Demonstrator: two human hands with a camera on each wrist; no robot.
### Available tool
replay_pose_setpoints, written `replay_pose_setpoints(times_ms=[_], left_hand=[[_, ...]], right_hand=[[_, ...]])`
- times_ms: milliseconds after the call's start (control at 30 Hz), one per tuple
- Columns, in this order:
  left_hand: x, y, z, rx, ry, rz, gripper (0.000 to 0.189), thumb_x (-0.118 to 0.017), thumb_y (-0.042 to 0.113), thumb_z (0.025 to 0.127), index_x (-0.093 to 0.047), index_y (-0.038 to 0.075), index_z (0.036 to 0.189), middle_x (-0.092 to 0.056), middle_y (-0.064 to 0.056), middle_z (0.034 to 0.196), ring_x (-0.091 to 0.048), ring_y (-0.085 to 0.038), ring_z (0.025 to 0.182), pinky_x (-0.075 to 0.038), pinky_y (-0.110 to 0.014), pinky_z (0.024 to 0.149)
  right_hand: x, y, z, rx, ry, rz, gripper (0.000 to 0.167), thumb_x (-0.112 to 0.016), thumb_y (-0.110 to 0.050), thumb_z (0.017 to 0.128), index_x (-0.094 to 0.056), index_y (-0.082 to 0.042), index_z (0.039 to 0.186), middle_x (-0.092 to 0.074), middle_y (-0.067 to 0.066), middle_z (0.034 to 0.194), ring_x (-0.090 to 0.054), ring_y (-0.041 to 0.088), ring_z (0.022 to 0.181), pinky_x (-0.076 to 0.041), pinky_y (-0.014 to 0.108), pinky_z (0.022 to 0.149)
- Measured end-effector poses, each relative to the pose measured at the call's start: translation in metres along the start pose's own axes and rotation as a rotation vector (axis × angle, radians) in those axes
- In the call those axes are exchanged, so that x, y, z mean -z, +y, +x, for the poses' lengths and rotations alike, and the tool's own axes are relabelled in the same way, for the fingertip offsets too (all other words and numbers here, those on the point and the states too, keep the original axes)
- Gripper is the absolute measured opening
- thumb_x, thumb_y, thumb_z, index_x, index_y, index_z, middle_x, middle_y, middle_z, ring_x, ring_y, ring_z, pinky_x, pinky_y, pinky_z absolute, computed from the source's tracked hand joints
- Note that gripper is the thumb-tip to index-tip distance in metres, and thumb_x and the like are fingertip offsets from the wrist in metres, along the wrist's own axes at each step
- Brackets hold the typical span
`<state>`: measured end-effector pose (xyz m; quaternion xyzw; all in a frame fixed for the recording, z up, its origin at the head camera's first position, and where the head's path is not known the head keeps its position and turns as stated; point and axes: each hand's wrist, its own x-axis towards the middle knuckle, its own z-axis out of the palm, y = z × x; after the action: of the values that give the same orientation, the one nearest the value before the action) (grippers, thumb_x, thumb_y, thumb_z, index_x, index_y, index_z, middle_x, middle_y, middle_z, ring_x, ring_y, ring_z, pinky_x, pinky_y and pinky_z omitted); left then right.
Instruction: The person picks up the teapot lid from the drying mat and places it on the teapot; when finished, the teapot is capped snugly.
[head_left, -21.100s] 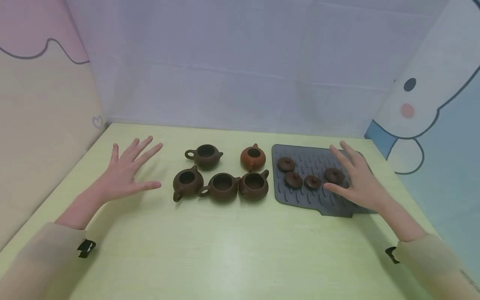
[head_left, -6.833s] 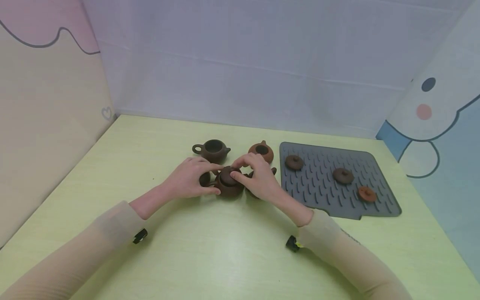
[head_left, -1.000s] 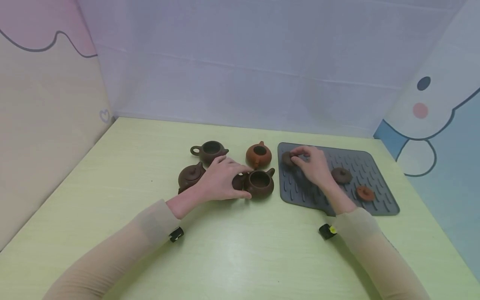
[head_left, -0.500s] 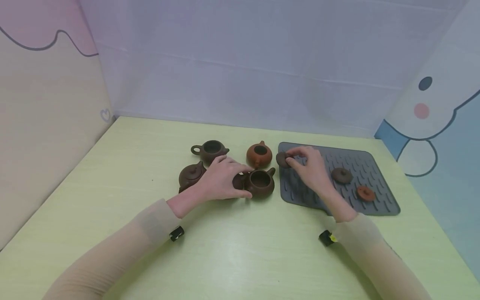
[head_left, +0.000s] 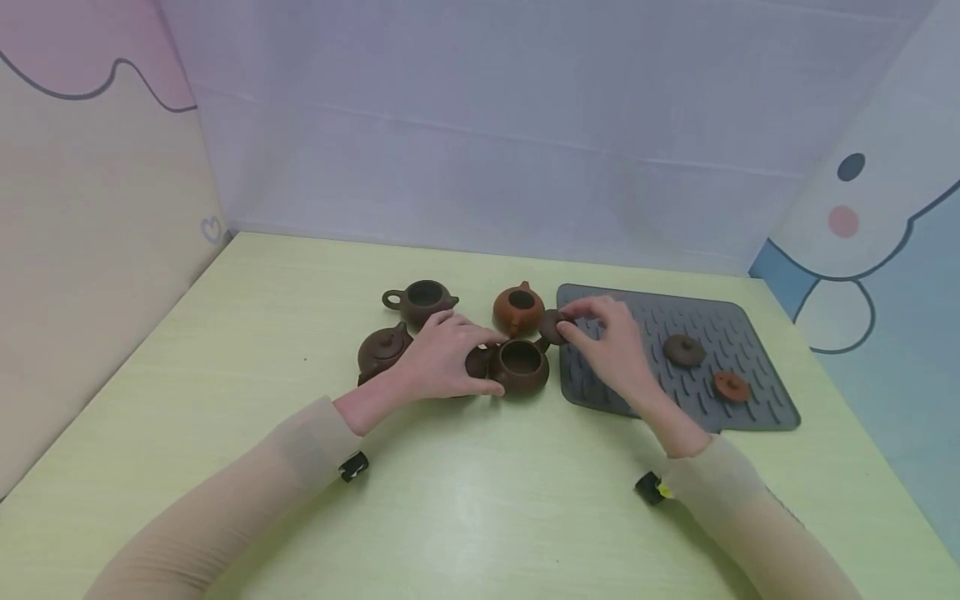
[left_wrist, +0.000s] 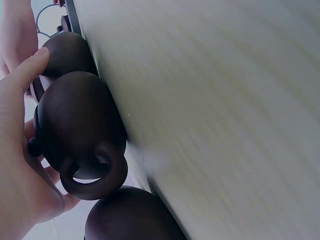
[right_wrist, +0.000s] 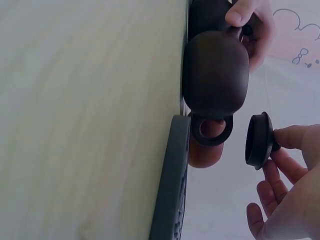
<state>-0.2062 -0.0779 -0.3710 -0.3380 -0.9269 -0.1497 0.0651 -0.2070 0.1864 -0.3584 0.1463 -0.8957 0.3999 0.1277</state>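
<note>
My right hand (head_left: 611,342) pinches a dark brown teapot lid (head_left: 553,327) by its knob. The lid hangs tilted above the mat's left edge, close to the handle of a lidless dark teapot (head_left: 519,368). My left hand (head_left: 448,360) reaches over a lidded teapot (left_wrist: 80,120) and holds the lidless one at its spout side, thumb on its near wall. The index finger's contact is partly hidden. Another lidded teapot (head_left: 381,350) stands left of that hand. In the right wrist view the lid (right_wrist: 259,141) is apart from the teapot (right_wrist: 215,72).
Behind stand a lidless dark teapot (head_left: 422,302) and a lidless reddish teapot (head_left: 518,308). The grey ridged mat (head_left: 637,383) at right bears a dark lid (head_left: 683,351) and a reddish lid (head_left: 731,387). A pale cloth wall (head_left: 480,150) closes the back.
Over the last second my right hand has lifted the dark lid off the mat and carried it left. My left hand keeps its place. Earlier, it was beside the middle teapot as that was lidded.
</note>
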Motion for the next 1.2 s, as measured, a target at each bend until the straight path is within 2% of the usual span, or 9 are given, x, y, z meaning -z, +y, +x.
replay_pose_setpoints(times_ms=[367, 767, 1200], left_hand=[[0.000, 0.000, 0.000, 0.003, -0.006, -0.006, 0.067, -0.076, 0.064, 0.074, -0.064, 0.028, 0.130, -0.070, 0.011, 0.126, -0.061, -0.021, 0.115, -0.034, -0.053, 0.113], [0.000, 0.000, 0.000, 0.005, -0.021, 0.001, 0.069, -0.074, 0.065, 0.075, -0.063, 0.027, 0.131, -0.069, 0.010, 0.128, -0.060, -0.021, 0.117, -0.034, -0.053, 0.113], [0.000, 0.000, 0.000, 0.006, -0.020, -0.002, 0.070, -0.074, 0.065, 0.075, -0.063, 0.025, 0.131, -0.069, 0.009, 0.127, -0.060, -0.022, 0.117, -0.034, -0.053, 0.113]], right_hand=[[-0.010, -0.014, -0.008, 0.021, -0.038, 0.001, 0.021, -0.071, -0.021, 0.091, -0.071, -0.013, 0.110, -0.066, 0.007, 0.107, -0.052, 0.032, 0.105, -0.041, 0.051, 0.090], [-0.018, -0.022, -0.012, 0.051, -0.097, 0.002, 0.017, -0.072, -0.018, 0.090, -0.072, -0.013, 0.107, -0.069, 0.006, 0.105, -0.054, 0.025, 0.103, -0.045, 0.049, 0.090], [-0.022, -0.023, -0.013, 0.053, -0.168, 0.003, 0.014, -0.071, -0.024, 0.092, -0.071, -0.018, 0.105, -0.067, 0.001, 0.108, -0.051, 0.022, 0.109, -0.045, 0.050, 0.096]])
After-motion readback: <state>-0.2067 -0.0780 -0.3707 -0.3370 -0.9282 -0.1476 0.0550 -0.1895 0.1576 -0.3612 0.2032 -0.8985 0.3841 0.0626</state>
